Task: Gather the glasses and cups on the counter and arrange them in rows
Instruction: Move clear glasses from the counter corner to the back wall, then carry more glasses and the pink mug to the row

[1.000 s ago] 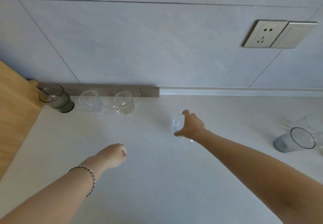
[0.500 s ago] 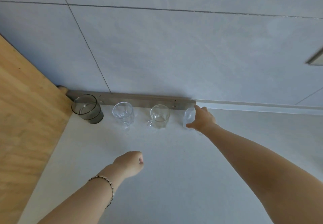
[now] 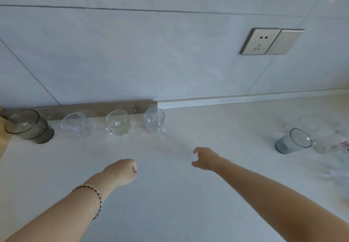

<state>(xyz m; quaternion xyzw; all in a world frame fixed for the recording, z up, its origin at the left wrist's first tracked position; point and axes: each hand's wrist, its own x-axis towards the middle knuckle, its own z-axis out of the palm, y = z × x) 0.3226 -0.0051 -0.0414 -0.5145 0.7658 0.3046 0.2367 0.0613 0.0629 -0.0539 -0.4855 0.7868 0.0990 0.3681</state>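
1. Worktop (image 3: 170, 213), pale and speckled, fills the lower view and meets a grey tiled wall (image 3: 151, 53).
2. Both hands are held over the worktop, empty. The right hand (image 3: 204, 159) has its fingers loosely spread with the thumb apart. The left hand (image 3: 122, 172) is curled into a fist, with a braided bracelet (image 3: 94, 192) on its wrist.
3. Smoked tumbler (image 3: 28, 126) stands at the left end of a row along the wall, in front of a metal strip (image 3: 90, 107).
4. Three clear pieces continue the row rightward, each apart from the next: a clear glass (image 3: 75, 124), a handled mug (image 3: 118, 123) and a small cup (image 3: 154, 120).
5. Blue-grey glass (image 3: 292, 143) sits well apart at the right, outside the row.
6. Socket plate (image 3: 260, 41) is on the wall above.
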